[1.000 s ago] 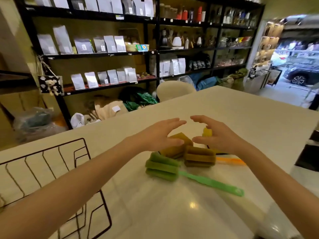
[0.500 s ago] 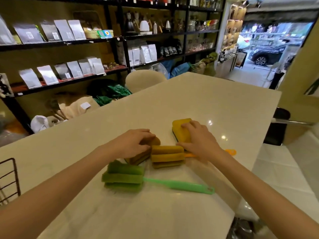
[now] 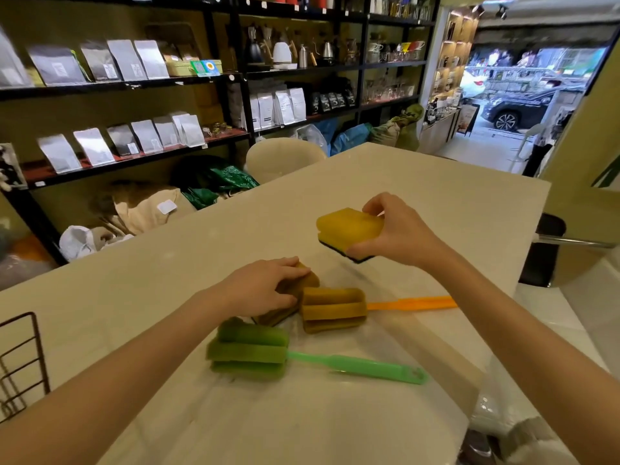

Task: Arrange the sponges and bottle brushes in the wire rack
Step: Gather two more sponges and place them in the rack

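Note:
My right hand [image 3: 399,233] holds a yellow sponge [image 3: 349,227] with a dark scouring underside, lifted above the table. My left hand [image 3: 265,290] lies over a second, brownish-yellow sponge [image 3: 302,283] that rests on the table, fingers curled on its top. An orange bottle brush [image 3: 332,308] with an orange handle lies right of that sponge. A green bottle brush [image 3: 250,350] with a green handle lies nearer to me. The black wire rack [image 3: 23,357] shows only partly at the left edge.
The pale table [image 3: 419,196] stretches ahead to a far edge near a round cream chair back [image 3: 281,156]. Black shelves [image 3: 231,78] with bags and kettles stand behind. A dark stool [image 3: 543,250] sits by the table's right edge.
My right hand has lifted the yellow sponge off the table and raised it to the right. My left hand has stayed on the other sponge.

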Demonstrator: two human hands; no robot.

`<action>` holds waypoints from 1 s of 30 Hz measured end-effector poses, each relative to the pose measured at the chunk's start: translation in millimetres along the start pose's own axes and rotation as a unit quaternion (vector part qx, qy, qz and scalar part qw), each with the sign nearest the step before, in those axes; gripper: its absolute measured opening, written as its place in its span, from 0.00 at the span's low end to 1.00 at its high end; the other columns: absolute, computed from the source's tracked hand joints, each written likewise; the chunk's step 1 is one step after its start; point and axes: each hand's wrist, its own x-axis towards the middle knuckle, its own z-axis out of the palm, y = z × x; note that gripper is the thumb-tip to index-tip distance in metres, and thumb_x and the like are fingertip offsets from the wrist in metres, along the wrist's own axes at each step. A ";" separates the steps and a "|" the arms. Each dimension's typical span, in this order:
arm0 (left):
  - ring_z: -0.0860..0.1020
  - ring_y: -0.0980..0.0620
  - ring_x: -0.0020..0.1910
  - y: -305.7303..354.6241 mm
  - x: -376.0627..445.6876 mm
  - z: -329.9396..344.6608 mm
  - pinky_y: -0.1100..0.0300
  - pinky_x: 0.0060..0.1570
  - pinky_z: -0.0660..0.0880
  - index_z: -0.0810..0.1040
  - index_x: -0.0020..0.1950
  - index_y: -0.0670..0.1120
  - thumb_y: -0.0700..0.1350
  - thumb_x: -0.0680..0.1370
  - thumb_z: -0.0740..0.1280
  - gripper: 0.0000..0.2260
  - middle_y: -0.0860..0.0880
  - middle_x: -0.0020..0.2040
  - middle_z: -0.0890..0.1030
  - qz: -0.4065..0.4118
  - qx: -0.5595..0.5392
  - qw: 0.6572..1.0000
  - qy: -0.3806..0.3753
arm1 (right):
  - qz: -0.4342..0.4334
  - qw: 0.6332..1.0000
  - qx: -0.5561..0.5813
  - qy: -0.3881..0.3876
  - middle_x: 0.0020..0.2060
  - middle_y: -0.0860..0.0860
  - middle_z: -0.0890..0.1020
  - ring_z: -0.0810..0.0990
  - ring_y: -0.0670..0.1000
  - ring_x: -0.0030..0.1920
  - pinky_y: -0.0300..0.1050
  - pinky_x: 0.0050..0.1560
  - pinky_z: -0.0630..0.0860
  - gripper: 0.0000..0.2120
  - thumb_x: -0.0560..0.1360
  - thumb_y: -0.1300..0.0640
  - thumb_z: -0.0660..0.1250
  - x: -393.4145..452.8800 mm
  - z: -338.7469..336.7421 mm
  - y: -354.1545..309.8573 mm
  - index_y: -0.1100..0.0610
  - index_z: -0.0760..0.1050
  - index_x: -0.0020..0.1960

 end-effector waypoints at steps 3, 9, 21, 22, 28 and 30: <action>0.61 0.50 0.73 -1.5 0.5 0.2 0.54 0.70 0.62 0.58 0.72 0.58 0.50 0.77 0.62 0.26 0.54 0.77 0.55 0.004 -0.001 1.000 0.002 | -0.028 0.995 -0.083 -0.047 0.51 0.50 0.70 0.71 0.53 0.52 0.44 0.44 0.68 0.25 0.63 0.51 0.74 6.8 -14.7 -14.1 0.55 0.71 0.57; 0.60 0.50 0.73 -3.5 2.4 1.8 0.54 0.70 0.62 0.57 0.73 0.58 0.51 0.77 0.62 0.26 0.55 0.77 0.54 0.007 -0.005 1.000 0.001 | -0.090 0.878 -0.421 -0.206 0.56 0.53 0.74 0.70 0.56 0.56 0.48 0.49 0.63 0.29 0.63 0.55 0.72 20.0 10.3 -35.9 0.54 0.68 0.61; 0.59 0.49 0.74 -5.9 2.2 3.6 0.56 0.70 0.60 0.59 0.72 0.56 0.49 0.76 0.63 0.26 0.52 0.77 0.55 0.025 -0.039 0.999 0.018 | -0.069 0.956 -0.183 -0.218 0.66 0.55 0.65 0.66 0.56 0.64 0.55 0.62 0.71 0.38 0.66 0.49 0.72 65.7 59.1 -26.5 0.52 0.57 0.70; 0.59 0.50 0.74 -6.3 2.4 3.9 0.56 0.70 0.60 0.59 0.73 0.56 0.49 0.76 0.63 0.26 0.52 0.77 0.55 0.026 -0.039 0.999 0.018 | -0.061 0.958 -0.175 -0.218 0.65 0.55 0.67 0.68 0.56 0.64 0.55 0.61 0.71 0.36 0.66 0.49 0.72 66.3 63.5 -22.1 0.53 0.59 0.69; 0.58 0.50 0.74 -6.8 3.1 5.5 0.56 0.70 0.59 0.58 0.73 0.57 0.49 0.76 0.63 0.26 0.53 0.77 0.54 0.025 -0.036 0.999 0.022 | -0.054 0.960 -0.165 -0.218 0.63 0.55 0.73 0.71 0.55 0.61 0.51 0.61 0.72 0.28 0.68 0.47 0.69 65.1 73.2 -10.7 0.55 0.66 0.65; 0.57 0.51 0.74 -6.2 2.3 5.5 0.58 0.70 0.58 0.58 0.73 0.56 0.49 0.76 0.64 0.27 0.52 0.77 0.53 0.025 -0.044 0.998 0.021 | -0.058 0.967 -0.146 -0.201 0.65 0.55 0.71 0.70 0.55 0.63 0.52 0.63 0.70 0.31 0.68 0.44 0.68 61.5 66.6 -11.7 0.54 0.65 0.66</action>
